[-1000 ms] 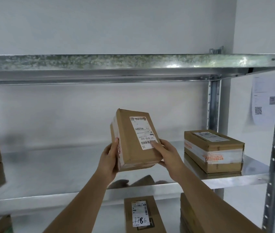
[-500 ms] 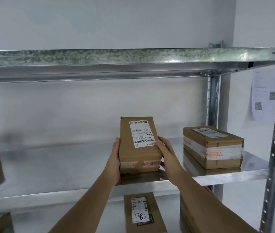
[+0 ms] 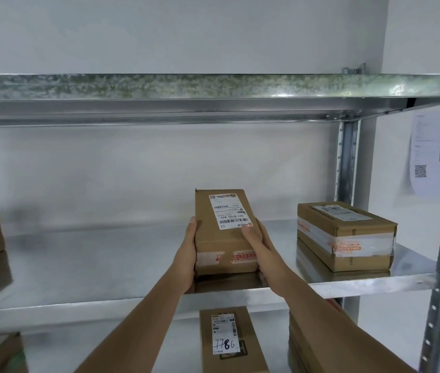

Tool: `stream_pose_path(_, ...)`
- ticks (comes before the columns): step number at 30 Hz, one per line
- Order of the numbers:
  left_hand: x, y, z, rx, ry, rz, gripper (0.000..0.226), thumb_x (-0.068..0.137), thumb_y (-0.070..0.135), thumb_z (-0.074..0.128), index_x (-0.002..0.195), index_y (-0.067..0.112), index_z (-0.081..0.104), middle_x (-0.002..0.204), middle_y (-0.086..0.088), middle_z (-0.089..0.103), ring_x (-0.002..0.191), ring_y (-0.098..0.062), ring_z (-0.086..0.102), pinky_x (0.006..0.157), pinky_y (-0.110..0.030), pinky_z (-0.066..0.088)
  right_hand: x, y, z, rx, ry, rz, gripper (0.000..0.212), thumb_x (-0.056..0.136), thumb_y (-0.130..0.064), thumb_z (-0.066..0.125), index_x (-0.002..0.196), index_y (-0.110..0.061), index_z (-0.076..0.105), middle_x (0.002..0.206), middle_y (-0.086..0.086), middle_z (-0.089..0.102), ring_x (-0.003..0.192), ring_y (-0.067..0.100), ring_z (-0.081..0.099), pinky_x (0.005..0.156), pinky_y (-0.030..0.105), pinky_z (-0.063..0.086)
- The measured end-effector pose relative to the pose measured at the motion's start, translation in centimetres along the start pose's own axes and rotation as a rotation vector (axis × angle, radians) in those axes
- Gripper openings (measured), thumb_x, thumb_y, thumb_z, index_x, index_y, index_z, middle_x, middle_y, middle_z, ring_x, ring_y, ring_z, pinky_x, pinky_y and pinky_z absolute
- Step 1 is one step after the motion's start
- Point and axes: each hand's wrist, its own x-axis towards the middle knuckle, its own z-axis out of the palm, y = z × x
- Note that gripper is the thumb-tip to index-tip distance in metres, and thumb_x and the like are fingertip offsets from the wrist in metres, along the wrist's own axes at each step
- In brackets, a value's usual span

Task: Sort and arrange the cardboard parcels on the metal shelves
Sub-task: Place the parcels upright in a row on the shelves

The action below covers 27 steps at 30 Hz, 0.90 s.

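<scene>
The left hand (image 3: 186, 261) and the right hand (image 3: 260, 247) are gripping a brown parcel (image 3: 224, 232) from both sides. It is sitting on the shiny metal shelf (image 3: 105, 265). A taped parcel (image 3: 345, 235) is sitting near the right hand, by a white wall (image 3: 159, 168).

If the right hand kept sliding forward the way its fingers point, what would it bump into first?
Probably nothing on the shelf. The right hand points along the side of the held parcel toward the back wall. The taped parcel sits off to its right, though depth is hard to judge.

left hand (image 3: 186, 261), right hand (image 3: 260, 247) grip parcel (image 3: 221, 238) (label up) | on middle shelf (image 3: 105, 265)
</scene>
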Motion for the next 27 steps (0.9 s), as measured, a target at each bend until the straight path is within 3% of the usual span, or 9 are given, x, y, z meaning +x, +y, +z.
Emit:
stream_pose_path(7,-0.6,0.8,-1.1,0.052,-0.037,0.016,0.08,0.074,0.085,0.048,0.129,0.03,0.067,0.116,-0.008,0.077,0.11,-0.03,0.072,0.096,-0.046,0.056,1.3,-1.1,-0.4,0.024,0.104,0.189,0.05,0.1,-0.069,0.026,0.107,-0.034,0.06,0.107,0.001,0.069,0.099,0.018,0.065,0.089,0.039,0.053)
stream_pose_path(11,-0.9,0.5,-1.6,0.098,-0.102,0.035,0.104,0.056,0.093,0.063,0.141,0.035,0.056,0.132,-0.004,0.07,0.122,-0.028,0.066,0.112,-0.052,0.045,3.8,-1.4,-1.4,0.043,0.148,0.157,0.059,0.105,-0.059,0.03,0.138,-0.017,0.055,0.132,0.006,0.064,0.119,0.023,0.061,0.106,0.042,0.045)
stream_pose_path(13,-0.9,0.0,-1.7,0.193,-0.093,0.143,0.126,0.049,0.097,0.065,0.158,0.045,0.026,0.158,0.003,0.046,0.143,-0.024,0.047,0.121,-0.049,0.033,5.6,-1.6,-2.1,0.018,0.145,0.163,0.063,0.104,-0.058,0.036,0.152,-0.017,0.042,0.15,0.003,0.052,0.134,0.023,0.051,0.115,0.044,0.038)
stream_pose_path(15,-1.0,-0.5,-1.2,0.305,-0.069,0.349,0.111,0.065,0.088,0.063,0.154,0.058,0.003,0.168,0.012,0.021,0.15,-0.018,0.032,0.115,-0.036,0.042,7.4,-2.0,-2.4,0.004,0.128,0.162,0.068,0.102,-0.059,0.043,0.156,-0.019,0.036,0.157,-0.001,0.044,0.14,0.021,0.046,0.119,0.047,0.034)
stream_pose_path(17,-1.8,-0.9,-0.6,0.557,0.005,0.598,0.083,0.081,0.082,0.054,0.148,0.066,0.007,0.167,0.019,0.014,0.152,-0.014,0.027,0.103,-0.034,0.053,9.3,-2.3,-2.6,0.009,0.099,0.162,0.071,0.101,-0.059,0.047,0.158,-0.019,0.033,0.16,-0.002,0.04,0.143,0.021,0.043,0.12,0.048,0.033)
stream_pose_path(18,-1.8,-1.2,-0.4,0.804,0.074,0.762,0.074,0.088,0.08,0.045,0.152,0.061,0.013,0.168,0.02,0.01,0.155,-0.013,0.02,0.112,-0.041,0.046,10.2,-2.4,-2.7,0.008,0.075,0.167,0.072,0.1,-0.058,0.049,0.158,-0.019,0.033,0.16,-0.002,0.04,0.143,0.021,0.043,0.12,0.048,0.033)
stream_pose_path(21,-1.5,-2.1,-0.2,1.414,0.254,1.186,0.06,0.106,0.056,0.029,0.155,0.024,0.042,0.167,0.004,0.029,0.155,-0.014,0.024,0.125,-0.045,0.024,12.7,-2.3,-2.6,-0.026,0.001,0.207,0.065,0.098,-0.058,0.052,0.148,-0.017,0.046,0.148,0.0,0.053,0.135,0.022,0.052,0.117,0.047,0.038)
stream_pose_path(24,-1.7,-2.8,0.6,1.6,0.279,1.293,0.057,0.106,0.049,0.035,0.145,0.014,0.057,0.15,-0.002,0.055,0.141,-0.019,0.049,0.122,-0.047,0.033,14.3,-2.0,-2.2,-0.045,-0.093,0.254,0.049,0.099,-0.052,0.054,0.12,-0.01,0.065,0.109,0.009,0.072,0.099,0.025,0.068,0.095,0.038,0.05)
stream_pose_path(27,-1.4,-3.2,0.3,1.693,0.317,1.28,0.058,0.104,0.053,0.04,0.144,0.015,0.057,0.147,-0.001,0.058,0.139,-0.018,0.051,0.122,-0.046,0.033,14.7,-1.6,-1.9,-0.027,-0.146,0.241,0.031,0.102,-0.037,0.055,0.102,-0.009,0.067,0.082,0.008,0.073,0.068,0.019,0.068,0.066,0.028,0.053)
